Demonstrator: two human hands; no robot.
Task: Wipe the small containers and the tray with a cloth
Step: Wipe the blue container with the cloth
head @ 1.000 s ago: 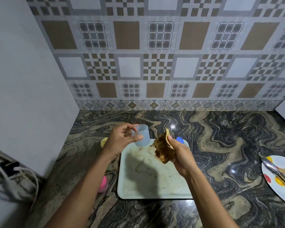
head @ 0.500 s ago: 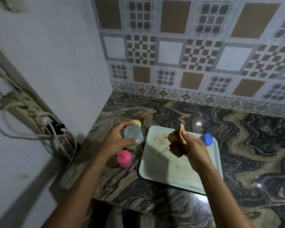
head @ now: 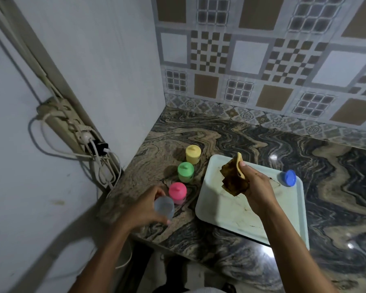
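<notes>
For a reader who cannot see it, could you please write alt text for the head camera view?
A person's left hand holds a clear lidless container low over a marbled counter, beside pink, green and yellow lidded containers. The right hand holds a stained brown cloth above a smudged pale tray carrying a blue lid.

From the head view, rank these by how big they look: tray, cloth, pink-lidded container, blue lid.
1. Tray, largest by far.
2. Cloth, bunched in the right hand and held up nearer the camera, so it may look oversized.
3. Pink-lidded container.
4. Blue lid, smallest, though it lies farther away.
</notes>
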